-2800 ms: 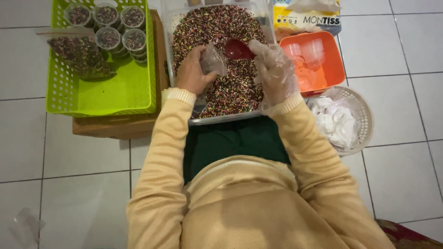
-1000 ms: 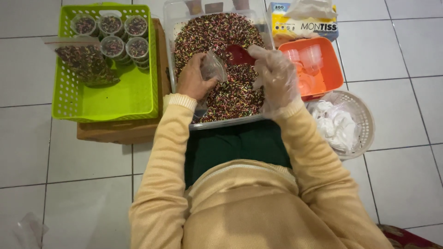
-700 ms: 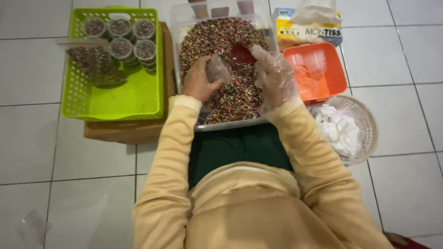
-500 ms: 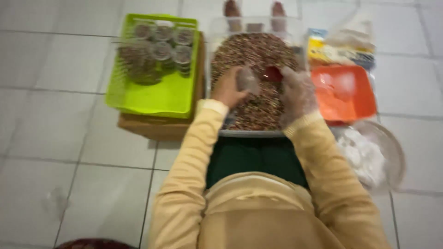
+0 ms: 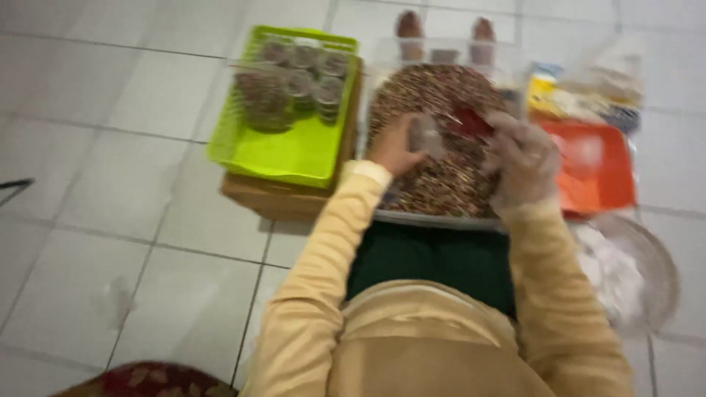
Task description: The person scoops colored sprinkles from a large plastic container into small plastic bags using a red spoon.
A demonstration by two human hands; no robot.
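The frame is blurred. My left hand (image 5: 393, 143) holds a small clear plastic cup (image 5: 425, 136) over a clear tub (image 5: 434, 217) full of small multicoloured beads or sprinkles. My right hand (image 5: 523, 160), in a thin clear plastic glove, grips a red scoop (image 5: 471, 121) right beside the cup, above the same tub. Both sleeves are pale yellow.
A lime green basket (image 5: 294, 151) holding several filled lidded cups (image 5: 298, 77) rests on a cardboard box (image 5: 276, 200) to the left. An orange tray (image 5: 596, 167) and a yellow packet (image 5: 548, 95) lie to the right, a round white basket (image 5: 636, 268) with white wads below them. White floor tiles surround everything.
The view has swung left and down, so everything sits further right in frame and is blurred. Both hands stay over the tub with cup and scoop together.
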